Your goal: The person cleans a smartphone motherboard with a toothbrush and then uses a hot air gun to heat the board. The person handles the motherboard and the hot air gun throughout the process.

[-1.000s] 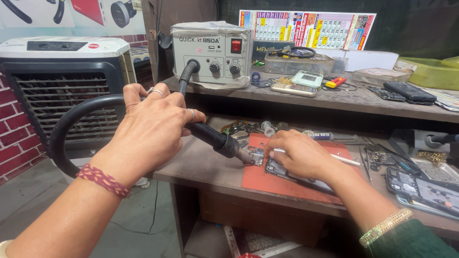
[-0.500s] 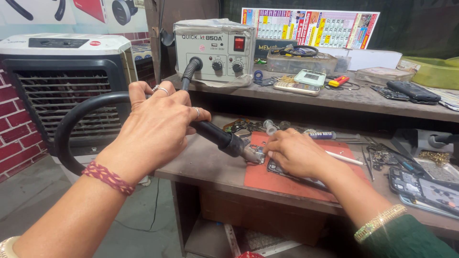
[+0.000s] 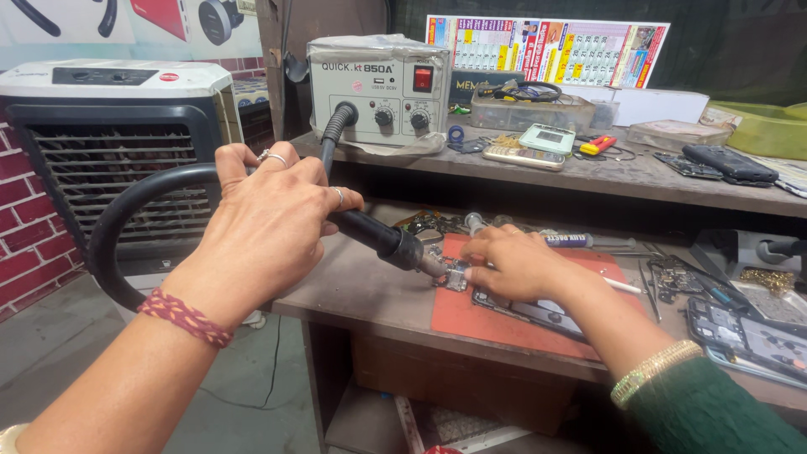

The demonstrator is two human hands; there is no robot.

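Red brick wall and a white-topped air cooler close off your far left, just beyond the desk's left edge. Your left hand is wrapped tight around the black hot-air wand, fingers fully curled, its hose looping out over that left edge and back up to the grey rework station on the upper shelf.

Wand nozzle sits right at the small circuit board on the red mat, near the desk's front edge. Your right hand lies flat beside it, fingers pressed together and pinching thin tweezers; whether the tips grip a part is hidden.

Progress, as a judgement: heating looks under way, the board is exposed and positioned, nothing visibly lifted off yet; part removal or seating and reassembly remain.

Room: open air left of the desk for swinging the hose. Right side is crowded with loose tools and an opened phone toward the right edge, so little clearance there. Shelf overhang limits lift above the mat.
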